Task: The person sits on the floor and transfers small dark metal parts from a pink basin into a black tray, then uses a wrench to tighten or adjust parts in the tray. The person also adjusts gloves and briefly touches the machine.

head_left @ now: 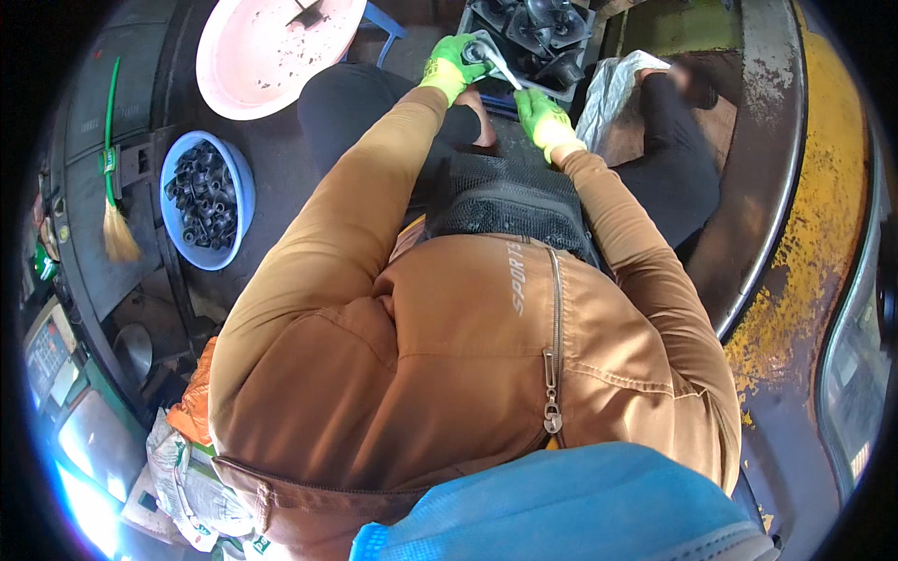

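In a green-and-yellow glove, my left hand (452,65) is closed round a dark cup-shaped part (476,52), which looks like moulded rubber. My right hand (545,122), gloved the same way, grips the lower end of a thin whitish strip-like tool (505,73). The tool's upper end reaches to the part in my left hand; whether it touches the rim or goes inside I cannot tell. Just beyond both hands stands a grey crate (587,28) holding several black flared rubber parts (543,26).
A pink basin (220,61) with dark scraps stands at the far left. Below it is a blue tub (247,187) full of small black parts. A green-handled broom (112,178) leans at left. A whitish sack (603,103) lies by my right leg; yellow worn machinery (804,206) rises at right.
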Demonstrator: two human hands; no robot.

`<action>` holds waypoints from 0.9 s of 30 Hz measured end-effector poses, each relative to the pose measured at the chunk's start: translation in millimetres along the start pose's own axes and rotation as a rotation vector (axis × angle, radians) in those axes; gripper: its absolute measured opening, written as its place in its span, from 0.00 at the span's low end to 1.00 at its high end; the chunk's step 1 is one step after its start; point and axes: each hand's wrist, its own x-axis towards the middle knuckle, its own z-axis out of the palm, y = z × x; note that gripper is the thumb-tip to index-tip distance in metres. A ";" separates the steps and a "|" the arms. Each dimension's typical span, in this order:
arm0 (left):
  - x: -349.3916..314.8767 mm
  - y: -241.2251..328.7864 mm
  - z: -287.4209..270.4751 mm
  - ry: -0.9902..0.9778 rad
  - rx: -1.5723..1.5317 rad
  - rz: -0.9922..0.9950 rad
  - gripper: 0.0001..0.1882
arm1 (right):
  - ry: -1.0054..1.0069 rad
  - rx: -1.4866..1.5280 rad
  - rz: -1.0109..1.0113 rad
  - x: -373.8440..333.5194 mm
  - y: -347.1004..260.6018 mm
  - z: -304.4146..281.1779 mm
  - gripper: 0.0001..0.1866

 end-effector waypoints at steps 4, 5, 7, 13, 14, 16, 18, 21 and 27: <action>2.1 2.3 -2.2 -0.012 -0.091 -0.072 0.23 | 0.107 -0.038 -0.274 4.3 7.8 2.3 0.24; 2.1 2.8 -2.3 -0.031 -0.097 -0.103 0.23 | 0.114 -0.073 -0.338 3.2 9.3 4.9 0.25; 5.7 1.2 -3.2 0.000 -0.109 0.001 0.23 | 0.050 -0.004 -0.157 10.8 9.5 9.6 0.24; 8.2 -2.9 1.2 0.030 -0.146 -0.076 0.26 | 0.207 0.062 -0.257 16.0 13.0 14.2 0.19; 7.3 -3.6 2.7 0.040 -0.127 -0.026 0.26 | 0.154 0.035 -0.199 13.2 13.0 14.8 0.18; 8.7 -5.1 4.3 0.053 -0.080 0.079 0.27 | 0.095 -0.016 -0.094 15.1 10.9 11.5 0.15; 9.6 -6.5 4.9 0.108 -0.075 0.040 0.26 | 0.097 -0.012 -0.195 14.2 9.3 7.8 0.23; 10.8 -9.3 5.3 0.020 -0.119 -0.046 0.25 | 0.064 0.074 -0.105 13.1 6.6 5.2 0.23; 14.2 -16.1 12.3 0.096 -0.064 0.094 0.23 | 0.111 -0.108 -0.229 7.9 9.7 3.9 0.16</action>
